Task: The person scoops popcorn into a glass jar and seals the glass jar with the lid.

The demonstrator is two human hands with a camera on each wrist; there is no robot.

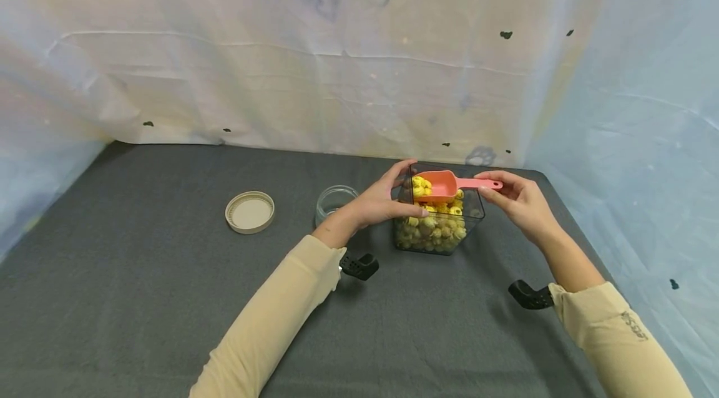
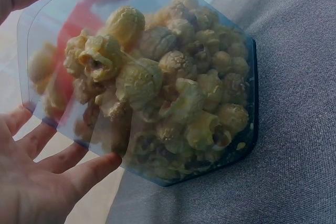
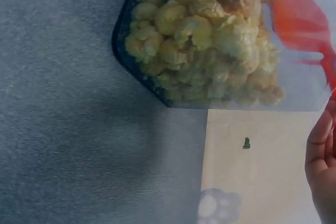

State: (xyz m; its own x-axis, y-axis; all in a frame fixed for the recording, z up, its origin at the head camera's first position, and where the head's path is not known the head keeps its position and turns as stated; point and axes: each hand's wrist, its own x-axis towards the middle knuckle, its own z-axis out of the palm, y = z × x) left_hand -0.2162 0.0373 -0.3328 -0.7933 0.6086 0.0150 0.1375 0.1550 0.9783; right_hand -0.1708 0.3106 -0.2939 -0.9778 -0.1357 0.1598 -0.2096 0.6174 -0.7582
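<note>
Scoop with popcorn over the clear bin, right of the table's middle; both hands occupied.
Right hand (image 1: 518, 201) pinched the pink scoop (image 1: 444, 186) by its handle, bowl pointing left, within the rim of the clear bin (image 1: 474, 206); a few pieces of popcorn (image 1: 431, 232) sat in the bowl, the rest piled below in the bin. Left hand (image 1: 373, 203) gripped the bin from the left, thumb on the near side, fingers toward the far side. Bin stood on the dark grey table (image 1: 140, 273), toward the far right. Glass jar (image 1: 321, 208) was just left of the left hand; round lid (image 1: 250, 213) lay farther left, apart from the jar.
</note>
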